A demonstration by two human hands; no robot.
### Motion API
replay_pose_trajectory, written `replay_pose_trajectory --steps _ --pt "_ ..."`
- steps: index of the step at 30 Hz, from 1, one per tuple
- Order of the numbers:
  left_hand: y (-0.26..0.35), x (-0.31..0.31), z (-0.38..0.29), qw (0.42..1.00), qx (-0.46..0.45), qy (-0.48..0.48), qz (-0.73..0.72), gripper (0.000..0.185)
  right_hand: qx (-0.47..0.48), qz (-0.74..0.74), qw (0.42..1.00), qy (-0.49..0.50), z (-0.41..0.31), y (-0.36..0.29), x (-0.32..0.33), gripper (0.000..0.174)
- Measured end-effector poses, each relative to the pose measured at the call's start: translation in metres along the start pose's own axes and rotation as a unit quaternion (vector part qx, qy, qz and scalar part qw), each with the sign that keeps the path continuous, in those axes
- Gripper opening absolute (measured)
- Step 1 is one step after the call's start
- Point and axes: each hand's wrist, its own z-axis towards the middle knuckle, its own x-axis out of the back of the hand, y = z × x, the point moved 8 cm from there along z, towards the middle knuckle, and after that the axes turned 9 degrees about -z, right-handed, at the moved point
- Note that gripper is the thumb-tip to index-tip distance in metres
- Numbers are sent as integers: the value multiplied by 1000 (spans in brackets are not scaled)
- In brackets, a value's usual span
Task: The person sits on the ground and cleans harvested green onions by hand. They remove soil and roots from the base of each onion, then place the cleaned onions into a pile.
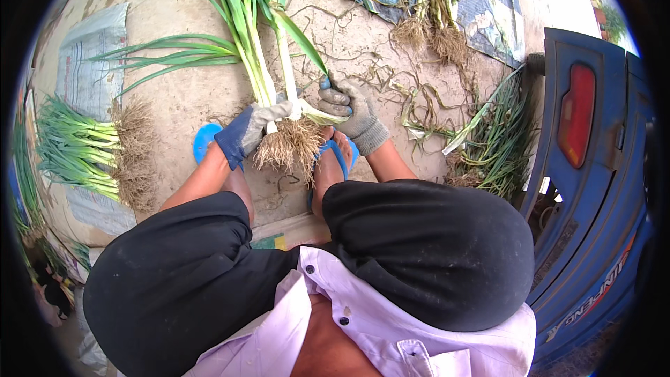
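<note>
My left hand (253,124), in a blue and grey work glove, grips several long green onions (256,63) just above their roots. Their white stalks lean away from me, and the bushy brown roots (288,144) hang over my feet. In the same kind of glove, my right hand (352,104) is closed on a green outer leaf (303,42). That leaf bends over from one stalk into my fingers. A pale strip of sheath (322,115) stands away from the stalk's base, below my right fingers.
At left, a pile of green onions (86,152) lies on a woven sack (94,57), roots toward me. More onions with dry roots (437,21) lie on sacking ahead. Stripped leaves (502,136) are heaped at right, beside a blue vehicle (586,167). Blue sandals (207,139) are on my feet.
</note>
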Motion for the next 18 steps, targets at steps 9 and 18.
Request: replay_pose_trajectory --steps 9,18 --pt "-9 7 9 978 -22 160 129 34 -34 87 994 47 -33 16 -8 30" --pt "-1 27 9 977 -23 165 133 37 196 -181 953 143 -117 -79 -27 25"
